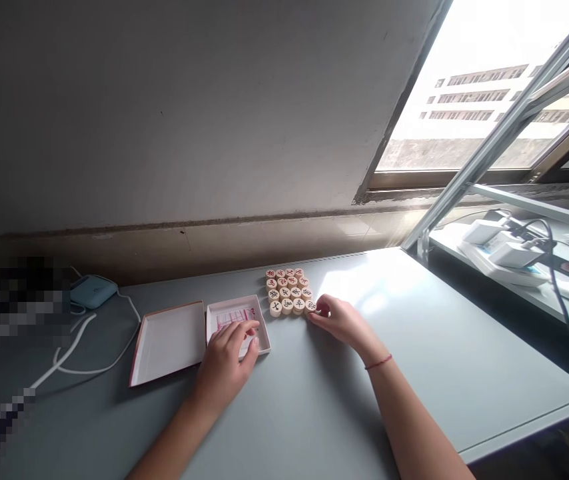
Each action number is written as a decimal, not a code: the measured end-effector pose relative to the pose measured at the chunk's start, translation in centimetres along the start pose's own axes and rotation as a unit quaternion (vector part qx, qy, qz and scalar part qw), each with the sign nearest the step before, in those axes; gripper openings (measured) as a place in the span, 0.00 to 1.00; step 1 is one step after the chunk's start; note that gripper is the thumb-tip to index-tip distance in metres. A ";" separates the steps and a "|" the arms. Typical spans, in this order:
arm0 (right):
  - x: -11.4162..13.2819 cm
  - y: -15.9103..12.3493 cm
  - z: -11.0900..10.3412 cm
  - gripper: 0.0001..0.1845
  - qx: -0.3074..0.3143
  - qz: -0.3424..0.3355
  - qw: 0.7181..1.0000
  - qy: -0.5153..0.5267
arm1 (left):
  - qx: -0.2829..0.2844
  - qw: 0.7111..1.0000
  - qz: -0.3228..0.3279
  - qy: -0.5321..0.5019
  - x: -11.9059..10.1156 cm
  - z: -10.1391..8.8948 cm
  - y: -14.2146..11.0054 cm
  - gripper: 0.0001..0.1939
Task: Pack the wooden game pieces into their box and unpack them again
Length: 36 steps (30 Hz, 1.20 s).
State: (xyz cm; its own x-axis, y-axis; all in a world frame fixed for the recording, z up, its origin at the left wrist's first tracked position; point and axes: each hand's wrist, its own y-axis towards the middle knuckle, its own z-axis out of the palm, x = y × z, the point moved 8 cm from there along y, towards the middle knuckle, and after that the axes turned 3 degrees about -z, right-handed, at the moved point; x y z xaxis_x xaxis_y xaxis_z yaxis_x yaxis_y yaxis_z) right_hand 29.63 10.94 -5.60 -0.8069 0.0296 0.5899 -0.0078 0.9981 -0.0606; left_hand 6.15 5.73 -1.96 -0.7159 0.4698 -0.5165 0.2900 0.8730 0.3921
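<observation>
My right hand [340,321] is at the near right corner of a block of round wooden pieces [285,293], its thumb and forefinger close together against the corner piece [310,306]. I cannot tell whether they grip it or only touch its side. The pieces stand in four rows of four, packed close on the grey surface [304,407] towards the wall, with red characters on the far rows and black ones on the near rows.

My left hand [229,357] is over a shallow white box [264,335], its fingers loosely bent and the thumb apart from them. I see nothing held there, and I cannot tell whether my fingertips touch the inside, where a pink grid is printed. Just to its left lies another shallow tray [169,343], open side up, with a reddish outer edge. A thin red bracelet [378,362] circles my right wrist. Farther left, a blue device [92,291] sits near white cables [75,335].
</observation>
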 end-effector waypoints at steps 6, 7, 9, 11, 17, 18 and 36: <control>0.0 0.2 -0.4 0.11 -0.022 -0.006 0.999 -0.027 | -0.003 0.991 -0.043 0.124 2.5 -1.7 0.7 0.11; 0.2 0.0 -0.7 0.12 -0.035 -0.009 0.999 -0.022 | -0.006 0.984 -0.073 0.162 3.6 -2.3 0.8 0.11; 1.5 -0.5 -1.4 0.13 -0.078 -0.032 0.996 -0.007 | 0.007 0.965 -0.151 0.212 6.0 -3.5 1.0 0.12; 4.0 -1.3 -1.5 0.12 -0.112 -0.082 0.990 0.005 | 0.051 0.950 -0.224 0.211 8.1 -4.0 0.8 0.13; 15.2 -2.9 4.9 0.05 -0.021 -0.319 0.937 -0.143 | 0.165 0.927 -0.286 0.177 9.2 -2.7 0.2 0.17; 16.2 -2.7 6.2 0.05 -0.003 -0.329 0.926 -0.183 | 0.169 0.926 -0.281 0.184 9.0 -2.5 0.2 0.18; 14.8 -0.3 3.0 0.10 0.012 -0.224 0.974 0.005 | 0.195 0.933 -0.230 0.195 8.0 -1.5 -0.3 0.24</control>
State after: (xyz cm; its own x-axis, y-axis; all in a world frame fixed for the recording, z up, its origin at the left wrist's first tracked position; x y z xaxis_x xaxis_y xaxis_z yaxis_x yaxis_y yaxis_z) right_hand 15.92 10.89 0.76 -0.7138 -0.4087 0.5687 -0.3727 0.9092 0.1856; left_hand -0.65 9.08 -5.06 -0.9761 0.0160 -0.2166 0.0491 0.9877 -0.1484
